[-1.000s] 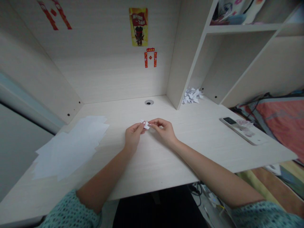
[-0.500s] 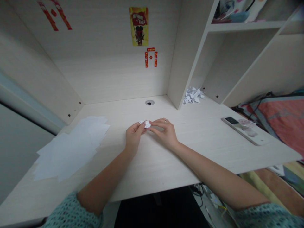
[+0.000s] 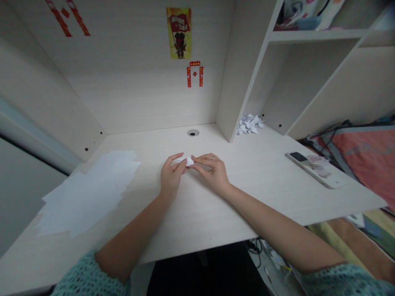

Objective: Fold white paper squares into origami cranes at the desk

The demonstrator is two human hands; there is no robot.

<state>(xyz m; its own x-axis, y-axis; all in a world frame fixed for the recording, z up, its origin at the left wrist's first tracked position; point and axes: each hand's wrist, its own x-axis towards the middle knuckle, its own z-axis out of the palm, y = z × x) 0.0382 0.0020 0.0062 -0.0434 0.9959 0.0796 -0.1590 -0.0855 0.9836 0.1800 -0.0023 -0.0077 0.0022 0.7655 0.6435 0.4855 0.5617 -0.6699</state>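
Observation:
A small folded piece of white paper (image 3: 188,161) sits between my two hands, just above the pale wood desk (image 3: 247,193). My left hand (image 3: 172,176) pinches its left side with the thumb and fingertips. My right hand (image 3: 212,172), with a ring on one finger, holds its right side with the fingertips. The hands hide most of the paper, so its exact folds cannot be made out.
A loose stack of white paper sheets (image 3: 88,193) lies at the desk's left. A heap of small folded paper figures (image 3: 249,124) sits under the shelf unit (image 3: 308,37). A phone-like flat white object (image 3: 314,170) lies at the right, and a cable grommet (image 3: 193,132) sits at the back.
My left hand's fingers have spread slightly, with the index finger now reaching up and left of the paper. The folded paper stays between both hands.

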